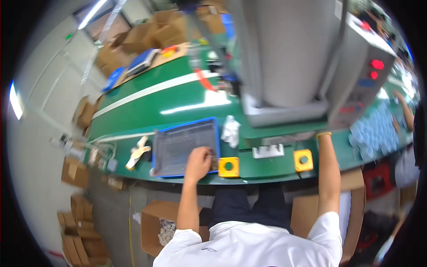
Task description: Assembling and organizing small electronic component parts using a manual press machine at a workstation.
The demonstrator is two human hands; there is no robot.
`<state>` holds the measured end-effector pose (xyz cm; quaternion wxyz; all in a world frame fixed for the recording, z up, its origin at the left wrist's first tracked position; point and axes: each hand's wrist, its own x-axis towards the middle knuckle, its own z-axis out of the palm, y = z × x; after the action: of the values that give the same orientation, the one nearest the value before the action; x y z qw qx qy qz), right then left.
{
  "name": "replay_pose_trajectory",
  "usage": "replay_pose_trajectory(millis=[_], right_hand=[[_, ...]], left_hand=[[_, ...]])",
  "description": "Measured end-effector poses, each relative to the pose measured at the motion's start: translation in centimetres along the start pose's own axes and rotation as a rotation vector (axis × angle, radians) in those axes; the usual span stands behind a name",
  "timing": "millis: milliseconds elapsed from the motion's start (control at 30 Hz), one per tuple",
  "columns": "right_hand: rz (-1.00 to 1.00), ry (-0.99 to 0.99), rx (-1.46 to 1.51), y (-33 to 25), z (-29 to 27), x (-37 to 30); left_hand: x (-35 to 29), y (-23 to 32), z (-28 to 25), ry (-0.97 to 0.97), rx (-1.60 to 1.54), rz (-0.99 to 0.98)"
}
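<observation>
My left hand (199,163) is in the near right corner of a blue-rimmed tray (182,144) with a dark bottom. Its fingers are curled down at a small heap of little brownish parts (214,163), and what they pinch is too small to make out. My right forearm (329,178) reaches forward on the right, with a yellow band (324,134) at the wrist. Beyond that band the hand is hidden by the grey press machine (289,58). A white fixture (268,151) sits at the front of the machine, between my arms.
Two yellow button boxes (228,167) with green buttons flank the fixture along the table edge. A white cloth (231,131) and a glove (138,152) lie near the tray. Light-blue parts (376,133) cover the right side, near another person's arm (404,111). An open carton (153,222) stands below.
</observation>
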<state>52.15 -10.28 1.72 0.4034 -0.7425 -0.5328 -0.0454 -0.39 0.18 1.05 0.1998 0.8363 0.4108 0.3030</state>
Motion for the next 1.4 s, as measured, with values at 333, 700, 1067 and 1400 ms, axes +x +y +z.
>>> replay_pose_trajectory(millis=[333, 700, 1067, 1400], right_hand=[[0.114, 0.552, -0.723, 4.9, -12.8, -9.8], [0.366, 0.498, -0.752, 21.3, -16.6, -14.0], [0.163, 0.913, 0.701, -0.4, -6.0, -12.0], [0.090, 0.218, 0.948, -20.7, 0.7, -10.1]], left_hand=[[-1.0, -1.1, -1.8, 0.055, -0.086, -0.210], [-1.2, 1.3, -1.4, 0.086, -0.076, -0.251], [-0.7, 1.7, -1.6, 0.108, -0.144, -0.261], [-0.8, 1.6, -1.9, 0.105, -0.046, -0.139]])
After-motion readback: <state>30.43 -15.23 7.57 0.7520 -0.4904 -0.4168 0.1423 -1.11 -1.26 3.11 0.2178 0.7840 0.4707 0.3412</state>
